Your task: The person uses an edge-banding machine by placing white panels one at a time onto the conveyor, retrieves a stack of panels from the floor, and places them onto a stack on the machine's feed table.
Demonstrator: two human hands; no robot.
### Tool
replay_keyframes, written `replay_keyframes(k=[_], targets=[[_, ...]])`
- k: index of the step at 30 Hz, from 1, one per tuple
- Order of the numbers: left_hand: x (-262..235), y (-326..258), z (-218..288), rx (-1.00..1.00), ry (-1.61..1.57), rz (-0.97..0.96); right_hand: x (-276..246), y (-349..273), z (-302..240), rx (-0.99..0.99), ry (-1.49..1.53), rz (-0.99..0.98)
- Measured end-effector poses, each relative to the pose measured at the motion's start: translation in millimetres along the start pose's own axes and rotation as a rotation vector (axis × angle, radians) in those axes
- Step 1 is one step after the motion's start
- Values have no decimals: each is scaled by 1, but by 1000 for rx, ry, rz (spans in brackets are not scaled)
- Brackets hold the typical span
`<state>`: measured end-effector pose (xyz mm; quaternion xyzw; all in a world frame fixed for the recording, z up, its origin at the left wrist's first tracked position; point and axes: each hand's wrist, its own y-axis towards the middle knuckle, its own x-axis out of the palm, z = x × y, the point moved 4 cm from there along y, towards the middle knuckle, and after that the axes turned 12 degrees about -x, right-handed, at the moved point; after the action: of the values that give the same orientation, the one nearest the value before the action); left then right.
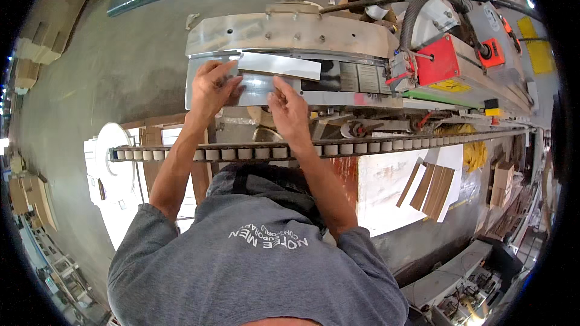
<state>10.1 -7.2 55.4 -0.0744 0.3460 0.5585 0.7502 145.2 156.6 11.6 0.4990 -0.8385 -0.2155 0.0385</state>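
Grey shirt [260,278], white-lettered; twelve o'clock: flat white strip [280,65] — left hand [213,87] at its nine, right hand [290,110] its six, grasps unclear.

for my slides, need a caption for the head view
Left hand at a white strip, right hand nearby, over a shiny metal machine bed.

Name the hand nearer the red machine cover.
Right: the right hand is left of the red machine cover, below the white strip; the left hand is farther left, by the strip's left end.
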Motion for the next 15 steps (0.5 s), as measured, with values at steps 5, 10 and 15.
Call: replay_keyframes(k=[5,10,15], targets=[[15,17,-16,110,69,-61,25,10,11,241,83,93],[28,25,-17,177,81,-47,31,11,16,187,56,171],[34,26,-21,193,64,-69,30,14,18,228,75,183]])
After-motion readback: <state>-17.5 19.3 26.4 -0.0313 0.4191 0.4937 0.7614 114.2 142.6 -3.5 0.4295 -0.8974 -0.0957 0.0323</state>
